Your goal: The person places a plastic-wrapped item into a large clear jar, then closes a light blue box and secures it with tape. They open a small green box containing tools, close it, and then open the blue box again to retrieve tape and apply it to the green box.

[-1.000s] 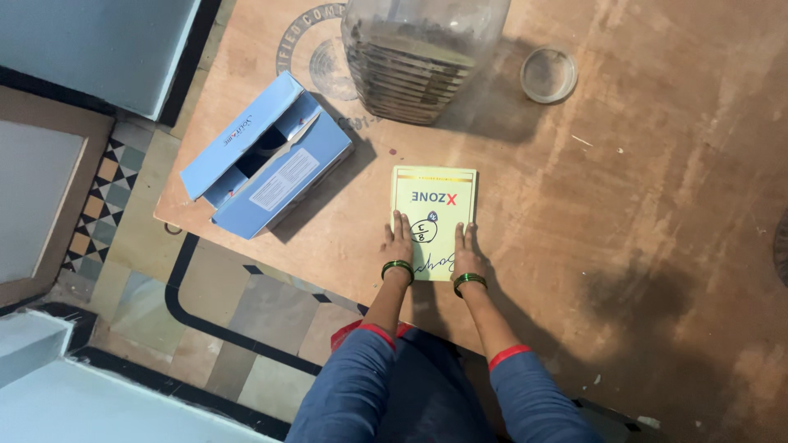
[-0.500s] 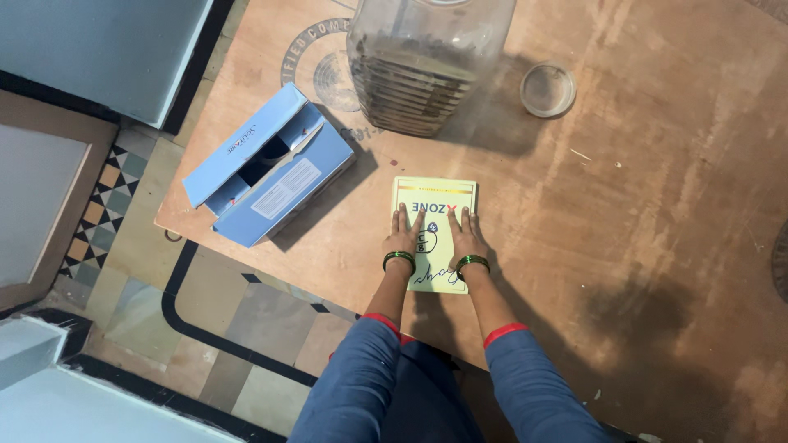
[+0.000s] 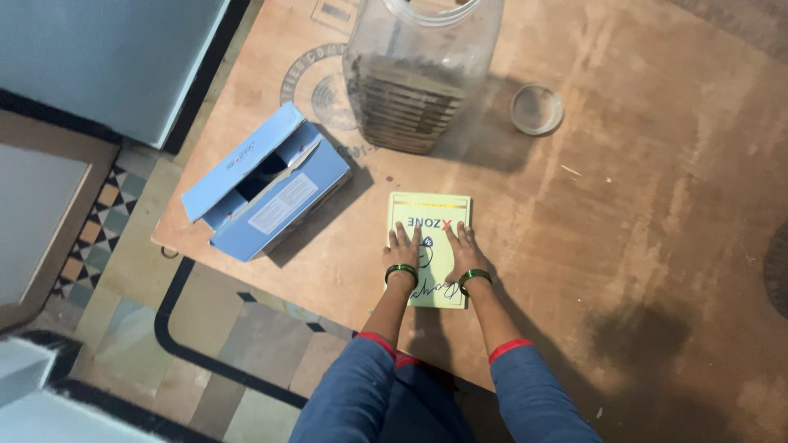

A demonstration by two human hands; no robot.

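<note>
Under your hands lies a flat, pale yellow rectangular box (image 3: pixel 429 246) with red and dark print on its lid, flat on the wooden board. To its left, well apart, you see an open blue carton (image 3: pixel 267 182), angled, with a white label (image 3: pixel 281 203) on its side.

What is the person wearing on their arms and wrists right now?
Both arms wear blue sleeves ending in red cuffs, pushed up short of the wrists. The left hand and right hand are bare, no gloves or rings visible; each wrist carries a thin green bangle.
</note>
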